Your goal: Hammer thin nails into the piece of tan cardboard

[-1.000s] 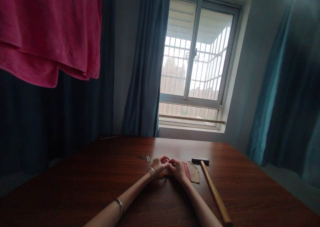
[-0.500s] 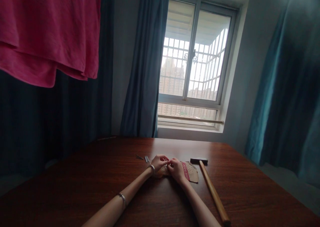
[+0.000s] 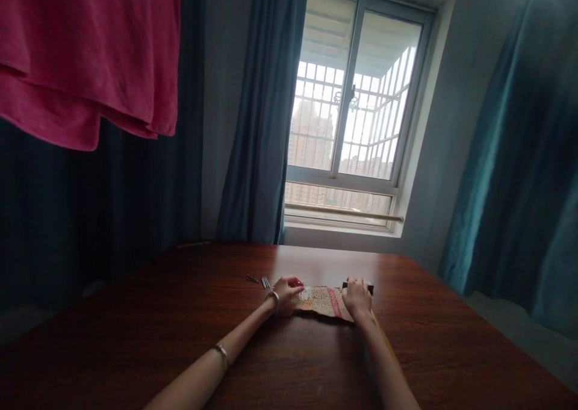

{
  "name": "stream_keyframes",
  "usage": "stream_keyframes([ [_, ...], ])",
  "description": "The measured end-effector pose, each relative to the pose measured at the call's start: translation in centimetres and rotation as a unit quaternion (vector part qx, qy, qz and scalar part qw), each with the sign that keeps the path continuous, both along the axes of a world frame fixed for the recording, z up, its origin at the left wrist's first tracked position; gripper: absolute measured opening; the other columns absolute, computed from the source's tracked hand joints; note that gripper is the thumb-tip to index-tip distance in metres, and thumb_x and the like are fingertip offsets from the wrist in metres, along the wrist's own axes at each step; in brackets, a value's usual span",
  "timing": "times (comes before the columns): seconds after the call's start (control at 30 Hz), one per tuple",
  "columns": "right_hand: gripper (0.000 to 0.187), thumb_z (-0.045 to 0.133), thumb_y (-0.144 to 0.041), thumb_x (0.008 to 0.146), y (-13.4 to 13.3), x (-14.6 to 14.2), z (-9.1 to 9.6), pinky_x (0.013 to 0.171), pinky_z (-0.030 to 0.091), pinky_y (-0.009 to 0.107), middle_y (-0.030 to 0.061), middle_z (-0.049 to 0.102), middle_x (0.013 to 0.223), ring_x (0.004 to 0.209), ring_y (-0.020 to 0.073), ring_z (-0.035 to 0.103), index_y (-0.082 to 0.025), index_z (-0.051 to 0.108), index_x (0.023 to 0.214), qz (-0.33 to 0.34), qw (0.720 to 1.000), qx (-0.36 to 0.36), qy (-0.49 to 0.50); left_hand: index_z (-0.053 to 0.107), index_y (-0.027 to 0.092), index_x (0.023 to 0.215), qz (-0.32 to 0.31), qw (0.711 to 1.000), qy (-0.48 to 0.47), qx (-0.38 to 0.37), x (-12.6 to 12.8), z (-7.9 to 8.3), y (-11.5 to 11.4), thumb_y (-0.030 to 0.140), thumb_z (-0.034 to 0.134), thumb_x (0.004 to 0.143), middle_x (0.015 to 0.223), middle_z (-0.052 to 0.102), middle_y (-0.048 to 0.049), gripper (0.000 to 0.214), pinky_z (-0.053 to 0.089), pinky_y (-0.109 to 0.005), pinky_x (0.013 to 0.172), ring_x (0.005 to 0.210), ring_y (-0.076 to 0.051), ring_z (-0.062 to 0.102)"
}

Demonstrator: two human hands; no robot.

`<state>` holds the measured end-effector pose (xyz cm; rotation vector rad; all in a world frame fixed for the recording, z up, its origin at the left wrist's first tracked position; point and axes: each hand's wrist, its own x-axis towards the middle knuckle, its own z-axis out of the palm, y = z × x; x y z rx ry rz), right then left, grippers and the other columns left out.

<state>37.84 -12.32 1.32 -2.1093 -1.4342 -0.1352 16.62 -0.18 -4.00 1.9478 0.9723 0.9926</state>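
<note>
My left hand (image 3: 288, 291) is pinched closed over the left end of a torn piece of patterned cardboard (image 3: 320, 300); anything between its fingertips is too small to make out. The cardboard is tan with dark dots and a red band, and lies flat on the table. My right hand (image 3: 356, 300) is closed around the hammer's handle close to its dark head (image 3: 371, 289), at the cardboard's right end. My forearm hides most of the wooden handle. Several thin metal nails (image 3: 265, 282) lie just beyond my left hand, with more dark nails (image 3: 252, 279) to their left.
The brown wooden table (image 3: 235, 362) stretches to the wall below a barred window (image 3: 347, 97). Blue curtains (image 3: 262, 127) hang on both sides. A pink cloth (image 3: 90, 55) hangs at the upper left.
My right hand has left my left hand and moved right onto the hammer, closing around its handle near the head. My left hand stays pinched at the cardboard.
</note>
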Motion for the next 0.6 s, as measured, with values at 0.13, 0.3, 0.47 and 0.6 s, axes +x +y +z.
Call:
stream_keyframes([
  [0.13, 0.041, 0.048, -0.024, 0.078, -1.1, 2.3, 0.0, 0.073, 0.043, 0.042, 0.0269, 0.048, 0.113, 0.102, 0.0351, 0.052, -0.007, 0.047, 0.115, -0.136, 0.985, -0.108, -0.010, 0.067, 0.012, 0.079, 0.000, 1.000, 0.007, 0.007, -0.1, -0.1, 0.0, 0.040, 0.063, 0.064, 0.074, 0.066, -0.0058, 0.033, 0.044, -0.024, 0.061, 0.070, -0.016, 0.059],
  [0.3, 0.045, 0.051, -0.026, 0.076, -1.9, 4.4, -0.3, 0.069, 0.044, 0.040, 0.0258, 0.055, 0.109, 0.098, 0.0327, 0.058, -0.008, 0.047, 0.117, -0.133, 0.970, -0.197, 0.040, 0.067, 0.012, 0.078, 0.000, 1.000, 0.007, 0.003, -0.2, -0.4, 0.3, 0.040, 0.064, 0.063, 0.072, 0.066, -0.0047, 0.031, 0.043, -0.024, 0.061, 0.069, -0.016, 0.059],
  [0.47, 0.029, 0.048, -0.021, 0.075, -2.4, 5.6, -0.3, 0.071, 0.045, 0.039, 0.0177, 0.063, 0.106, 0.099, 0.0293, 0.059, -0.016, 0.062, 0.100, -0.095, 0.965, -0.236, 0.058, 0.066, 0.012, 0.078, -0.008, 1.000, -0.001, -0.013, -0.2, -0.5, 0.4, 0.040, 0.065, 0.062, 0.074, 0.066, -0.0047, 0.032, 0.043, -0.023, 0.060, 0.071, -0.016, 0.058],
  [0.6, 0.030, 0.043, -0.020, 0.079, -2.2, 5.3, -0.4, 0.073, 0.044, 0.040, 0.0172, 0.062, 0.110, 0.102, 0.0294, 0.058, -0.017, 0.062, 0.101, -0.092, 0.965, -0.238, 0.059, 0.066, 0.012, 0.076, -0.003, 1.000, 0.002, -0.005, -0.2, -0.5, 0.4, 0.040, 0.065, 0.062, 0.073, 0.065, -0.0047, 0.031, 0.042, -0.023, 0.059, 0.069, -0.016, 0.058],
])
